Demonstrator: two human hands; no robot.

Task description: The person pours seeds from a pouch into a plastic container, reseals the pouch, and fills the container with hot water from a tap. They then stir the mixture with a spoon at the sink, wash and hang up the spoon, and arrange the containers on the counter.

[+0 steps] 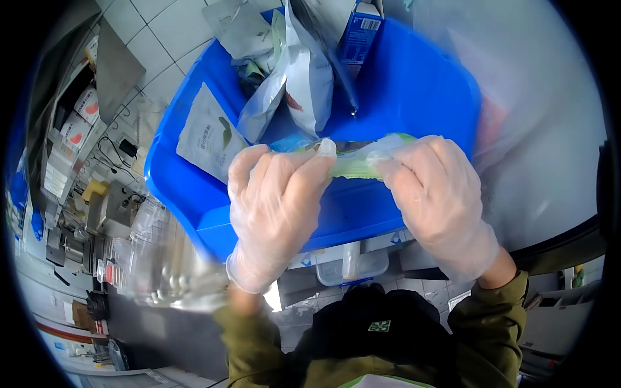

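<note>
Both my hands wear clear plastic gloves and are above a blue bin (414,84). Between them is a plastic bag (356,167) with a green edge, stretched from side to side. My left hand (278,200) pinches its left end, thumb against fingers. The right end is pinched by my right hand (440,197). What the bag contains is mostly hidden behind my fingers. Just left of my left hand, a pale pouch (210,132) with a green print leans on the bin's wall. White and silver pouches (307,77) stand upright in the bin beyond my hands.
A blue box (360,42) stands at the bin's far side. Cloudy plastic sheeting (524,97) lies to the right. Shelves with white cartons (77,129) and clear plastic containers (152,239) are at left. A lidded clear box (323,273) sits below the bin.
</note>
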